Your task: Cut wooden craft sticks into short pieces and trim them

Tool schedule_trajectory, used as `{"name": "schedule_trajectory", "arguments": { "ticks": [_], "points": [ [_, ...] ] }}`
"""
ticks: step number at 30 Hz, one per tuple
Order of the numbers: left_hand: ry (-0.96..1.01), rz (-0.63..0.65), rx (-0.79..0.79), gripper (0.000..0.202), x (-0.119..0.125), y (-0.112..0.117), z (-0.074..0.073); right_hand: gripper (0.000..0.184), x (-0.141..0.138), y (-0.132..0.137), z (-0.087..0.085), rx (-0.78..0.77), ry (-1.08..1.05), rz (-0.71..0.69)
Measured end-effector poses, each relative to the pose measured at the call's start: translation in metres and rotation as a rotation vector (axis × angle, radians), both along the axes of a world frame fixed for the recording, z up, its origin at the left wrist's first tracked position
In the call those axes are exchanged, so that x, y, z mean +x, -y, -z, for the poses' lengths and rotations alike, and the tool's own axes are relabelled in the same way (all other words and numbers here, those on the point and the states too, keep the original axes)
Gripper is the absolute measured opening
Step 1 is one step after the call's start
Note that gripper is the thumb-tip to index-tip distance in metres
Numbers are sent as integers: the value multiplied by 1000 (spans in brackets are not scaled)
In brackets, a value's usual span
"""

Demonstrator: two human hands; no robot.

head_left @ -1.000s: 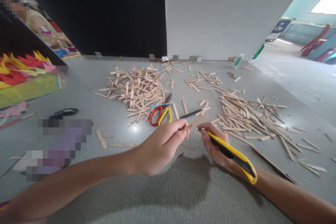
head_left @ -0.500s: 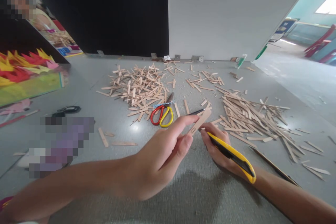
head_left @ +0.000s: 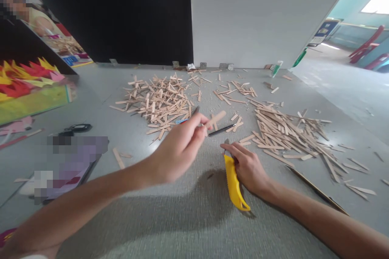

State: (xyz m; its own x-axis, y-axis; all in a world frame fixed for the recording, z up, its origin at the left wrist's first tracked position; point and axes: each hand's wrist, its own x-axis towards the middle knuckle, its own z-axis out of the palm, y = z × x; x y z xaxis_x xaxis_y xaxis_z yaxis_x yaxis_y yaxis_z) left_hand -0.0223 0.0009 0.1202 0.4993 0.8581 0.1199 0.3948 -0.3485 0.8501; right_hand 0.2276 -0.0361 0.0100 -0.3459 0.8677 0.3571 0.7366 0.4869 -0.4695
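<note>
Work seemingly part-done
A stick (head_left: 217, 117) is clamped by the left hand (head_left: 179, 147), a knife (head_left: 232, 182) by the right hand (head_left: 251, 168); short pieces (head_left: 161, 101) seem done at eleven o'clock, long sticks (head_left: 278, 127) left at two.

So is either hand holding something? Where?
Left hand: wooden stick, by its near end. Right hand: touching the yellow cutter near its blade; gripping or resting, I can't tell.

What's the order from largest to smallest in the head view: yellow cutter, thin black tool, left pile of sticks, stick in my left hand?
1. Left pile of sticks
2. Yellow cutter
3. Thin black tool and the stick in your left hand: too alike to rank, and the stick is partly covered.
</note>
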Motion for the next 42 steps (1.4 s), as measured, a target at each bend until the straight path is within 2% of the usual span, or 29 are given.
{"name": "schedule_trajectory", "arguments": {
  "ticks": [2, 5, 7, 12, 15, 18, 21, 22, 24, 28, 30, 33, 34, 36, 40, 42],
  "points": [
    [-122, -80, 44, 27, -3, -22, 4, 63, 0, 0, 0, -13, 12, 51],
    [-322, -155, 85, 29, -4, -44, 15, 66, -1, -2, -1, -29, -4, 101],
    [-332, -119, 61, 28, -3, -48, 22, 62, -3, -4, -1, -31, -25, 116],
    [-257, 39, -141, 18, 3, -36, 26, 50, -4, -7, -3, 2, -62, 154],
    [-201, 90, -140, 19, 9, -27, 30, 46, 4, -7, -14, 10, 62, 218],
    [-70, 316, -141, 22, 19, -13, 44, 36, 20, -6, -33, -98, 284, 302],
    [-58, 476, -68, 20, 29, 5, 60, 24, 37, -5, -48, -149, 333, 345],
    [-70, 492, -62, 21, 32, 9, 63, 23, 40, -5, -52, -155, 327, 345],
    [-7, 422, -66, 19, 34, 12, 66, 27, 37, -2, -55, -174, 316, 318],
    [235, 82, -177, 25, 32, 5, 58, 30, 6, 7, -53, -300, 262, 221],
    [300, 23, -214, 26, 29, 3, 50, 36, -10, 12, -50, -381, 274, 198],
    [358, 29, -186, 24, 23, 9, 33, 51, -16, 16, -47, -422, 274, 130],
    [375, 28, -173, 23, 22, 13, 28, 53, -14, 17, -48, -410, 248, 113],
    [415, 15, -122, 35, 18, 21, 18, 54, -6, 18, -55, -332, 152, 116],
    [429, 19, -122, 49, 14, 30, 12, 50, 6, 32, -88, -57, -68, 238],
    [434, 35, -141, 51, 14, 33, 14, 32, 7, 44, -106, 2, -118, 212]
  ]
}}
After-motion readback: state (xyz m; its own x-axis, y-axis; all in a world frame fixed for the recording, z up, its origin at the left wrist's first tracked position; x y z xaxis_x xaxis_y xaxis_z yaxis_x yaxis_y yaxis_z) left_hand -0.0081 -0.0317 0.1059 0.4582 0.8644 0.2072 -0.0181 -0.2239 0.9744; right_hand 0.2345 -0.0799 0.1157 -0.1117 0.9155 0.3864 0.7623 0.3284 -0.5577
